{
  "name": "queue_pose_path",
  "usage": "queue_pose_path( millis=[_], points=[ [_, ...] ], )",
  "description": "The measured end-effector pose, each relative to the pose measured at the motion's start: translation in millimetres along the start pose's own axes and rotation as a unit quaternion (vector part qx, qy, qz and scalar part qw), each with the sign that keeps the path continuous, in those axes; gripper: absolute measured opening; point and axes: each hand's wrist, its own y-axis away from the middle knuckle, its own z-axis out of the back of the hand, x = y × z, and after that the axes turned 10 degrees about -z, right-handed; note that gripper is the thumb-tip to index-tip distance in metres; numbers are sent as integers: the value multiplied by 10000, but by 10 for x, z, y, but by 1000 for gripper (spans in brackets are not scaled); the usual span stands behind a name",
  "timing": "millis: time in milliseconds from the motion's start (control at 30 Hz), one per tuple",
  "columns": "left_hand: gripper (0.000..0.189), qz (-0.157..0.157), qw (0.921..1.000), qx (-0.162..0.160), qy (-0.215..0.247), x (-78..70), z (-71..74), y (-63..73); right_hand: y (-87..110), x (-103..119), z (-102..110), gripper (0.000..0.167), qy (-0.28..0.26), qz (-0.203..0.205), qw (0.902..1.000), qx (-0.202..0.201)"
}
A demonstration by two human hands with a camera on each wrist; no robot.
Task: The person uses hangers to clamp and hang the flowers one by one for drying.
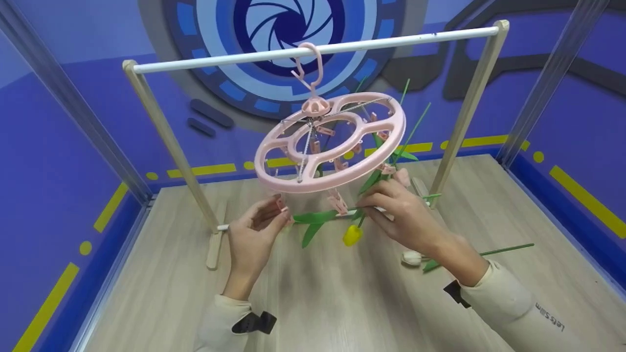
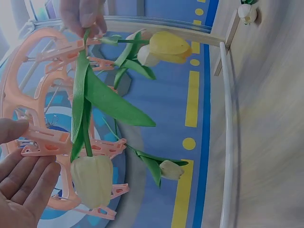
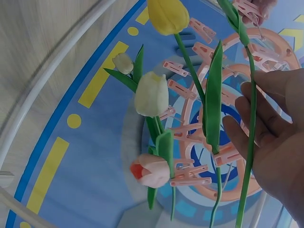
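My left hand (image 1: 252, 242) pinches a pink clothespin (image 2: 50, 140) between thumb and fingers, at the near left rim of a round pink clip hanger (image 1: 337, 183). My right hand (image 1: 403, 210) holds the green stem (image 3: 251, 118) of a white tulip (image 2: 92, 183). This tulip hangs head down beside the left hand's clothespin in the left wrist view; whether the clothespin grips its stem I cannot tell. In the head view its leaves (image 1: 313, 220) show between the hands. A yellow tulip (image 1: 352, 235) hangs head down close to the right hand.
The hanger hooks over a white rod (image 1: 391, 44) on wooden posts (image 1: 164, 132). Other clothespins dangle from it. A pink tulip (image 3: 151, 170) and white tulips (image 3: 152, 95) hang at its far side. Another white tulip (image 1: 412, 258) lies on the table (image 1: 313, 303), by the right forearm.
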Motion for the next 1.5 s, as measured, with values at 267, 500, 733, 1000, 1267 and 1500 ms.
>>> queue_pose_path(
  millis=[267, 500, 733, 1000, 1267, 1500],
  points=[
    [32, 53, 9997, 239, -4, 2, -61, 73, -6, 48, 31, 28, -612, -105, 9980, -104],
    [32, 58, 9993, 363, 2, 14, -86, 88, 5, 141, 94, 31, -1764, -132, 9839, 241],
    [33, -12, 9993, 373, 80, 21, -80, 96, 108, 78, 130, 34, -1658, -98, 9842, 616],
    [33, -57, 9987, 441, 264, -16, -101, 91, 311, -201, 191, 38, -1386, -52, 9880, 674],
    [34, -67, 9984, 457, 318, -31, -121, 103, 567, -479, 327, 37, -1098, -456, 9913, 574],
    [33, -144, 9983, 501, 255, -34, -127, 117, 798, -725, 429, 38, -623, -1075, 9911, 486]
  ],
)
